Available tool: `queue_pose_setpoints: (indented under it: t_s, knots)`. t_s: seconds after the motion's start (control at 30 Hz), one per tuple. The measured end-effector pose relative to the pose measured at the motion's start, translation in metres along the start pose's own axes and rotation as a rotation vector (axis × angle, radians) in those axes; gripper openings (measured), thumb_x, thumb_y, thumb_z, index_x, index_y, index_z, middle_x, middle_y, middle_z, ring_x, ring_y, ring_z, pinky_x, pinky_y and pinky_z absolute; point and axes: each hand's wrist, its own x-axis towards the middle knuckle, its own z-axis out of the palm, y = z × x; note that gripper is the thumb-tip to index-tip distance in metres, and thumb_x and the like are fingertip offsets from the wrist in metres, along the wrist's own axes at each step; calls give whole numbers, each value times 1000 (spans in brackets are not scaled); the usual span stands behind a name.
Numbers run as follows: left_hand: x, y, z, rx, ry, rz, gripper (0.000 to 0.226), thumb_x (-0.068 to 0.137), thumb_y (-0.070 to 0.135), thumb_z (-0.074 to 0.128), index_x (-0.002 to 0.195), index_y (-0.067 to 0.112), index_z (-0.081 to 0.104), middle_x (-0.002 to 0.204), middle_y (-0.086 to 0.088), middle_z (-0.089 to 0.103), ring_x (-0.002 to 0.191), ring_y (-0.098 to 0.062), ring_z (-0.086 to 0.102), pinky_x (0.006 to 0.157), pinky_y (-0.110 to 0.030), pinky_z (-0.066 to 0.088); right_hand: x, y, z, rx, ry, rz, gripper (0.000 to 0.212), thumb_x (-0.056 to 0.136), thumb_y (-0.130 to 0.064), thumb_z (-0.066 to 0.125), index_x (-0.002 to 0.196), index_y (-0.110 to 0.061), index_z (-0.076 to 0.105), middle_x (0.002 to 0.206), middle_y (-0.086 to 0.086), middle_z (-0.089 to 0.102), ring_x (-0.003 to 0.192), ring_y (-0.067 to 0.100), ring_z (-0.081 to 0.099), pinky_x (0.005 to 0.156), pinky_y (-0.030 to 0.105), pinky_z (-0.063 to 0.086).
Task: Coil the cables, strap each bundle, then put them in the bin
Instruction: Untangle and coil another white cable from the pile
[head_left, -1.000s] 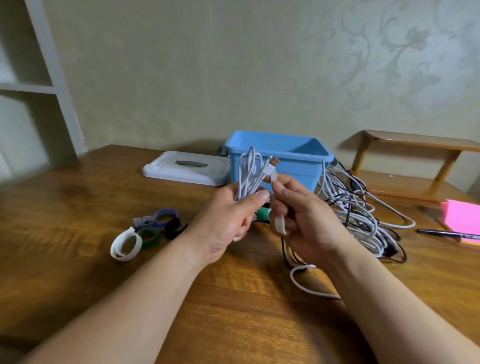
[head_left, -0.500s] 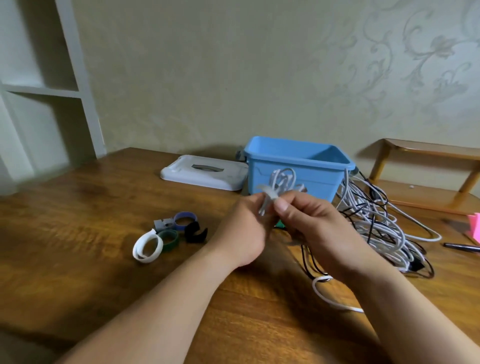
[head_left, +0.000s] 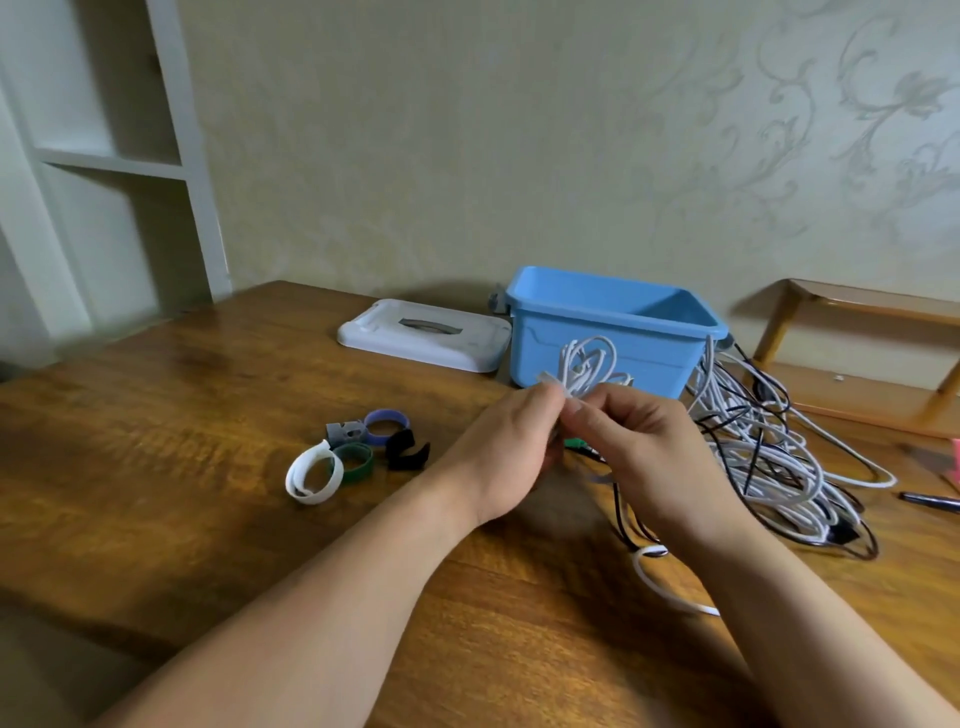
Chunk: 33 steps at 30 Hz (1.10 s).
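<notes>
Pale scroll-patterned wallpaper backs a wooden table, white shelving left, a low wooden shelf right.

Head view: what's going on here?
A person pinches a small coiled white cable between the left hand and right hand, held up in front of the blue bin. Whether it is strapped is hidden by the hands. Spare straps lie on the table to the left; a tangled cable pile lies on the right.

Setting was a home room; patterned floral wallpaper; white built-in shelving; wooden counter; small wooden rack.
</notes>
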Motion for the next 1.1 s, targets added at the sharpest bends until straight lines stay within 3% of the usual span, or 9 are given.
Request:
queue_pose_setpoints:
  t_s: [0.1, 0.2, 0.33, 0.43, 0.57, 0.7, 0.8, 0.87, 1.1]
  knots:
    - [2, 0, 2, 16, 79, 1, 58, 114, 53, 28, 114, 16, 73, 107, -11, 74, 103, -20, 69, 99, -48, 55, -2, -3, 1, -45, -23, -20, 27, 104, -27, 70, 82, -11, 75, 78, 12, 75, 76, 42, 65, 70, 49, 52]
    - [6, -4, 2, -22, 133, 6, 59, 113, 45, 30, 111, 1, 68, 105, -19, 72, 102, -29, 69, 96, -53, 57, -4, -7, 0, -68, -37, -25, 24, 104, -26, 68, 85, -16, 78, 81, 1, 79, 81, 34, 70, 75, 43, 53]
    - [9, -7, 0, -128, 202, 14, 38, 116, 37, 38, 103, 24, 71, 87, 16, 77, 80, 7, 69, 64, -12, 52, -7, -12, 0, -70, -23, -7, 30, 107, -23, 63, 84, -16, 81, 62, -15, 71, 57, -2, 59, 61, 12, 40]
    - [13, -9, -1, -176, 244, 30, 34, 115, 39, 42, 113, 15, 66, 84, 9, 74, 73, -2, 69, 63, -18, 53, -6, -9, 1, -90, 46, 5, 29, 104, -33, 68, 80, -22, 80, 58, 5, 61, 54, 10, 42, 54, 24, 32]
    - [14, -8, -1, -278, 224, 35, 36, 117, 34, 38, 117, 10, 65, 66, 4, 56, 56, -6, 47, 49, -21, 37, -2, -1, 0, -77, 89, 41, 25, 101, -38, 71, 88, -19, 80, 79, 13, 73, 68, 12, 56, 67, 33, 42]
    - [12, -3, 1, -495, 122, 52, 29, 116, 30, 39, 130, 24, 64, 62, 0, 54, 48, -7, 45, 40, -20, 29, -1, 5, 3, 265, -44, 57, 22, 106, -23, 62, 101, -6, 76, 93, 12, 80, 88, 16, 74, 81, 19, 51]
    - [10, 0, -1, -640, 36, 37, 35, 114, 33, 44, 144, 28, 61, 71, -3, 58, 48, -8, 46, 37, -22, 25, 1, 9, 3, 431, -166, 75, 24, 109, -22, 57, 107, -4, 72, 99, 36, 70, 98, 43, 68, 85, 36, 49]
    - [10, -1, -2, -682, 9, 19, 37, 112, 33, 47, 146, 30, 60, 77, -6, 59, 50, -8, 47, 37, -21, 27, 1, 7, 3, 474, -186, 86, 26, 109, -20, 55, 102, -1, 70, 98, 43, 66, 93, 43, 64, 78, 34, 49]
    - [10, -2, -6, -698, -132, -3, 40, 115, 31, 40, 144, 12, 61, 63, -6, 50, 37, -8, 37, 37, -22, 23, 3, 5, 3, 611, -168, 103, 16, 105, -12, 60, 107, 4, 63, 89, 26, 68, 83, 38, 69, 72, 36, 56]
